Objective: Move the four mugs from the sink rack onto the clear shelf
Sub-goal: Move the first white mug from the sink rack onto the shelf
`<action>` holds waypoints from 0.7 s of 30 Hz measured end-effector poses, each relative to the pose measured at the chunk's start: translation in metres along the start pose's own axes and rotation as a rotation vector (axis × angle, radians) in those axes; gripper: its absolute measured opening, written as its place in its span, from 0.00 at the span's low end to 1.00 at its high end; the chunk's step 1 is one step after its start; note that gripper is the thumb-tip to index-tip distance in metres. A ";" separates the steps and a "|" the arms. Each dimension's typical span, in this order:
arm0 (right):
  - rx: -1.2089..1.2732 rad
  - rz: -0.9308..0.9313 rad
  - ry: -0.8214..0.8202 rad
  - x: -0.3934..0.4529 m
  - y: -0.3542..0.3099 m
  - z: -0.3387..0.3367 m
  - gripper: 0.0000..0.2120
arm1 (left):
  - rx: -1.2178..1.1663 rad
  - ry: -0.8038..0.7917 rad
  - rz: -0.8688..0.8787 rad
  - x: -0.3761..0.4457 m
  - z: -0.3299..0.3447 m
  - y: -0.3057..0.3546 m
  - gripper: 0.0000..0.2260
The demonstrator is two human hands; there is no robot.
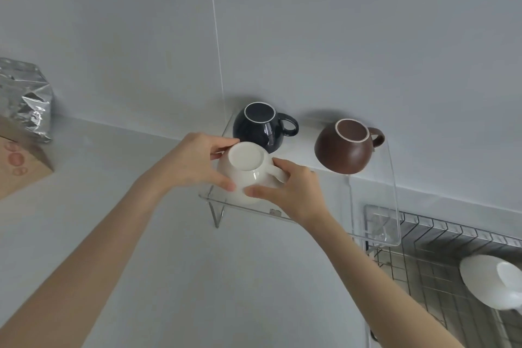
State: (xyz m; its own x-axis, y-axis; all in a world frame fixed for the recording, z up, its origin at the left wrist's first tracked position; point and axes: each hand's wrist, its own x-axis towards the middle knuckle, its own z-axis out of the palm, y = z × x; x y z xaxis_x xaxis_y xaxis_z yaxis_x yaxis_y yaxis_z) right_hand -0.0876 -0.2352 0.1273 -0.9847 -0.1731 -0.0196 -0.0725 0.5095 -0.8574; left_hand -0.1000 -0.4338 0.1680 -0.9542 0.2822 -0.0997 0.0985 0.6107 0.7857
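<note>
Item 1, clear shelf (392, 178): transparent stand on the counter (99, 234), against the far tiled wall (282, 37). It carries 3 mugs, all upside down.

Item 2, dark blue mug (258, 127): far left of the shelf, handle to the right. Placed.

Item 3, brown mug (346, 147): far right of the shelf, well apart from the blue one, handle to the right. Placed.

Item 4, cream mug (245, 171): near left of the shelf, just in front of the blue mug and very close to it; whether they touch cannot be told. The left hand (195, 162) cups its left side; the right hand (293, 192) wraps the handle side, thumb on the near wall. Both hands are closed on this mug. Whether its rim already rests on the shelf cannot be told.

Item 5, white mug (494, 282): lying tilted in the sink rack (437, 257) at the near right. Not yet moved.

Progress, as judged: 2 of 4 done, the 3rd being set down, 1 left.

Other things: a crumpled foil bag (25, 99) and a brown carton (19, 161) at the far left of the counter, well clear. The near right of the shelf looks free for the last mug; its upturned right wall stands between rack and shelf.
</note>
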 end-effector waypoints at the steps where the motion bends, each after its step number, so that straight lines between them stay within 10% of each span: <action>1: 0.012 -0.002 -0.002 0.000 -0.001 0.000 0.22 | -0.001 -0.005 0.002 0.000 -0.001 0.000 0.36; 11: -0.003 -0.043 -0.042 0.001 -0.003 0.001 0.24 | 0.073 -0.021 -0.017 0.000 -0.004 0.002 0.35; 16: -0.069 -0.056 -0.147 -0.005 0.001 -0.025 0.42 | 0.203 -0.078 -0.105 -0.007 0.003 0.033 0.24; 21: -0.087 -0.132 0.030 -0.031 0.019 -0.108 0.29 | 0.324 0.128 0.037 0.003 0.052 0.091 0.33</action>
State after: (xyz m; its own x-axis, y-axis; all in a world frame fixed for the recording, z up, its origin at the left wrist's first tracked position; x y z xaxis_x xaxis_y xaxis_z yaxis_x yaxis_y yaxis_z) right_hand -0.0752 -0.1291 0.1667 -0.9700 -0.2185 0.1066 -0.2135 0.5557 -0.8035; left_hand -0.0793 -0.3391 0.2074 -0.9740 0.2259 0.0186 0.1986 0.8109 0.5504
